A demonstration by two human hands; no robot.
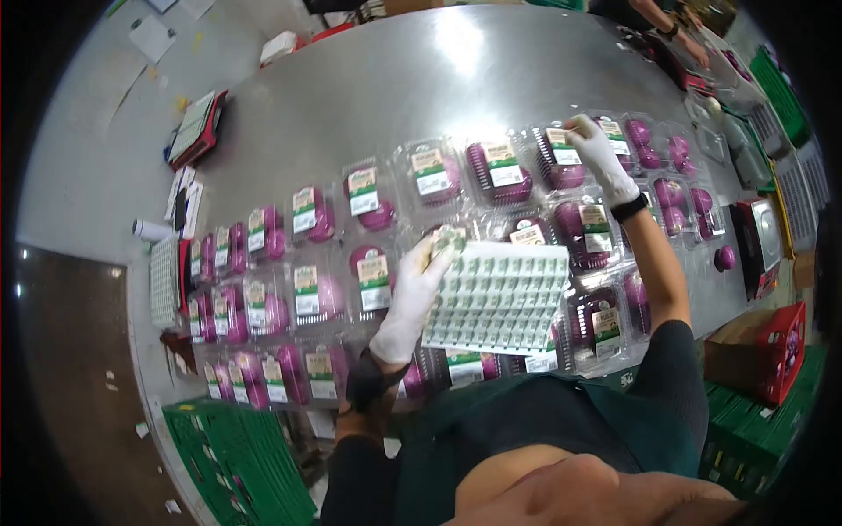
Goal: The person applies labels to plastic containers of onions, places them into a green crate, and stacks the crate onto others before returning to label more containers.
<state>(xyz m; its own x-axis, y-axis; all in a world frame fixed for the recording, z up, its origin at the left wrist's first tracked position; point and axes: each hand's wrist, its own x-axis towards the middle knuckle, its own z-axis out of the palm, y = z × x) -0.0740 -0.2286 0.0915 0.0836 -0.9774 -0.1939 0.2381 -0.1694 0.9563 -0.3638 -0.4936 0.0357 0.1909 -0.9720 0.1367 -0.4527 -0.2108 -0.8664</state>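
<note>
In a white glove, my left hand (419, 285) grips a sheet of small green-and-white sticker labels (498, 302) by its upper left corner, above the front rows of boxes. My gloved right hand (601, 158) reaches to the far row, its fingers drawn together at the label of a clear plastic clamshell box (561, 168); whether a sticker is between them cannot be made out. Several such boxes stand in rows, holding round purple produce (502, 167). Most bear beige, green and white labels (363, 191). Boxes at the right end, such as this clamshell (672, 195), show no label.
A steel table (351, 88) carries the rows. One loose purple piece (724, 258) lies beside a red-and-black scale-like device (756, 241). Green crates (241, 451) stand below at left, and a red crate (781, 351) at right. A co-worker's hands (693, 48) are at the far right.
</note>
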